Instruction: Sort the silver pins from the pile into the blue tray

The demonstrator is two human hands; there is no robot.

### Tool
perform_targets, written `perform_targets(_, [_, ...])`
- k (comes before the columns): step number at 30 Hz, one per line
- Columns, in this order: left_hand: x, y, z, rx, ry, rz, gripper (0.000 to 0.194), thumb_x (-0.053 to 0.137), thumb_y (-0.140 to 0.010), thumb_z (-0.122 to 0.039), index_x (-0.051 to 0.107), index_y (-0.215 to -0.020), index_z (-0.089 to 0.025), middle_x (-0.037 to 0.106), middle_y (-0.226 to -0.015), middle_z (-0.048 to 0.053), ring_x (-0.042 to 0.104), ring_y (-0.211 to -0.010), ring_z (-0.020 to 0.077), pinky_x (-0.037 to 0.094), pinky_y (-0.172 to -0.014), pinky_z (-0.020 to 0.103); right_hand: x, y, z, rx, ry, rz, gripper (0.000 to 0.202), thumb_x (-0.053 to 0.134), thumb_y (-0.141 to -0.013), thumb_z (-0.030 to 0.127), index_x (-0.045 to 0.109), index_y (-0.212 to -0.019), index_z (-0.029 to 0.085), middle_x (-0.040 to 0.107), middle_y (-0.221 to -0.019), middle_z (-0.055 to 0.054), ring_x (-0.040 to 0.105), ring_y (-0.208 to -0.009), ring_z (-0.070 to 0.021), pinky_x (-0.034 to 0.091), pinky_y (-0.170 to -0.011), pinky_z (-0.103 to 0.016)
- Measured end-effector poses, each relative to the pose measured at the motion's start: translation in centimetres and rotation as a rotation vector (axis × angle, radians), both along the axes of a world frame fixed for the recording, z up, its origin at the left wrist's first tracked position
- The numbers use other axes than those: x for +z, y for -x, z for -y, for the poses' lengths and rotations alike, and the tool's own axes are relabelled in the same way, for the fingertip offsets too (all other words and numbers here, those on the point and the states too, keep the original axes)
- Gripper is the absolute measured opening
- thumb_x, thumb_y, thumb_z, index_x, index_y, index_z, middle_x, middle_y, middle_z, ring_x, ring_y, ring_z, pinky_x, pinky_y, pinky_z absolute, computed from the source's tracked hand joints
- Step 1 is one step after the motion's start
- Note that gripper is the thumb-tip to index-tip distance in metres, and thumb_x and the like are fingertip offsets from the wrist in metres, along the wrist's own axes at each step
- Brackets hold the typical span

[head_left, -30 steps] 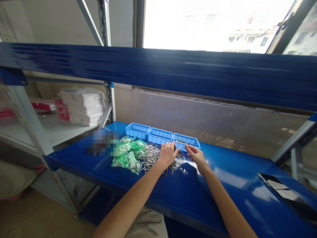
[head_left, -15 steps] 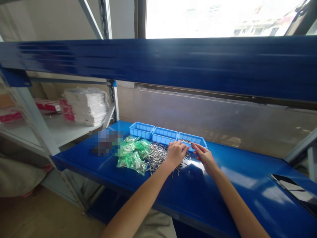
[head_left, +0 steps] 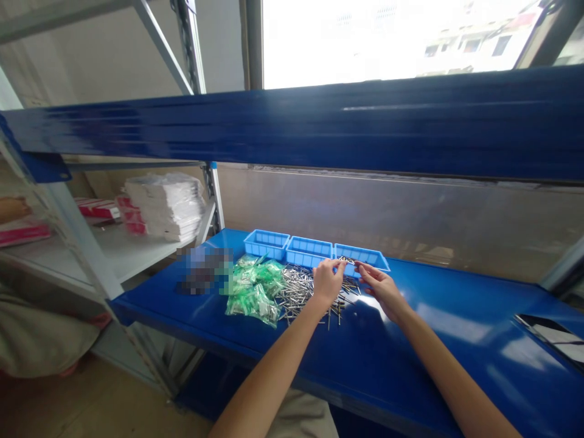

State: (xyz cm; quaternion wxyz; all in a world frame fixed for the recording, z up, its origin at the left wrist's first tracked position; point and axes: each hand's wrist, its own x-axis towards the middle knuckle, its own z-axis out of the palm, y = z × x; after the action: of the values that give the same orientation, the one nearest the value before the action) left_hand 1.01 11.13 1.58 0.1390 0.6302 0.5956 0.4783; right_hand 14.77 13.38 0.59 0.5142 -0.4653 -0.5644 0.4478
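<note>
Over the right side of a pile of thin metal rods (head_left: 298,289) is my left hand (head_left: 327,281), its fingers pinched together on something too small to make out. My right hand (head_left: 376,283) is just to the right, thumb and fingertips closed in front of the right blue bin (head_left: 378,260); what they grip is too small to tell. Some metal pieces lie in that bin. The middle blue bin (head_left: 310,246) and the left blue bin (head_left: 267,239) stand beside it in a row. Green-tinted plastic bags (head_left: 255,292) of small parts lie left of the rods.
A blurred patch hides something at the left of the blue table (head_left: 438,365). A dark flat device (head_left: 550,337) rests at the right edge. A blue beam (head_left: 292,125) crosses above the table. Wrapped white stacks (head_left: 166,207) stand on the left shelf.
The view has shifted slightly, so the table sits lower and further right. My hands have moved a little apart at the fingertips.
</note>
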Motion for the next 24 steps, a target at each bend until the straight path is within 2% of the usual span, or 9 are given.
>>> perform_targets(3, [-0.1,0.2,-0.6,-0.027,0.009,0.207,0.03,0.046,-0.082,-0.037,0.068,-0.087,-0.017,0.068,-0.084,0.006,0.058,-0.076,0.0156,0.044,-0.071,0.028,0.2,0.1,0.3,0.023,0.064,-0.024,0.056,0.069,-0.056,0.054,0.067,-0.098,0.017,0.065,-0.098,-0.01,0.06,-0.073,-0.0179,0.039,-0.043,-0.018])
perform_targets(5, [-0.2,0.2,-0.9,-0.053,0.03,0.316,0.029,0.051,-0.078,-0.038,0.068,-0.086,-0.015,0.069,-0.085,0.006,0.059,-0.074,0.0149,0.046,-0.071,0.027,0.3,0.2,0.5,0.0,0.049,-0.018,0.056,0.068,-0.057,0.054,0.066,-0.099,0.017,0.065,-0.099,-0.011,0.061,-0.08,-0.0207,0.04,-0.045,-0.019])
perform_targets(9, [-0.4,0.2,-1.3,-0.077,0.062,0.435,0.03,0.057,-0.074,-0.039,0.068,-0.086,-0.014,0.069,-0.085,0.007,0.06,-0.073,0.015,0.047,-0.069,0.027,0.4,0.3,0.6,-0.028,0.015,0.009,0.057,0.068,-0.057,0.054,0.066,-0.099,0.016,0.067,-0.095,-0.011,0.06,-0.084,-0.023,0.04,-0.046,-0.02])
perform_targets(13, [-0.3,0.3,-1.3,-0.072,0.078,0.467,0.031,0.057,-0.073,-0.041,0.068,-0.084,-0.014,0.069,-0.082,0.007,0.06,-0.071,0.0147,0.048,-0.066,0.027,0.6,0.7,0.8,0.002,0.013,0.028,0.052,0.069,-0.056,0.051,0.068,-0.095,0.016,0.068,-0.092,-0.01,0.061,-0.083,-0.0238,0.04,-0.046,-0.021])
perform_targets(17, [-0.1,0.4,-1.1,-0.073,0.106,0.463,0.028,0.056,-0.073,-0.037,0.067,-0.084,-0.014,0.068,-0.081,0.007,0.059,-0.07,0.0137,0.047,-0.066,0.026,0.9,0.9,1.0,-0.007,0.033,-0.01,0.048,0.07,-0.057,0.048,0.068,-0.094,0.017,0.066,-0.097,-0.009,0.059,-0.087,-0.0231,0.041,-0.047,-0.02])
perform_targets(20, [-0.2,0.4,-1.0,-0.143,0.128,0.462,0.028,0.057,-0.072,-0.036,0.066,-0.085,-0.013,0.067,-0.081,0.007,0.058,-0.065,0.0119,0.046,-0.064,0.025,1.1,0.7,0.8,-0.057,0.056,-0.082,0.049,0.067,-0.059,0.05,0.067,-0.096,0.017,0.065,-0.1,-0.008,0.057,-0.09,-0.0215,0.041,-0.046,-0.018])
perform_targets(24, [-0.6,0.3,-0.9,-0.236,0.091,0.373,0.027,0.061,-0.068,-0.033,0.066,-0.086,-0.014,0.063,-0.093,0.007,0.053,-0.06,0.0083,0.044,-0.059,0.022,1.0,0.3,0.3,-0.126,0.06,-0.133,0.051,0.065,-0.06,0.052,0.066,-0.097,0.016,0.065,-0.096,-0.008,0.057,-0.086,-0.0201,0.04,-0.045,-0.017])
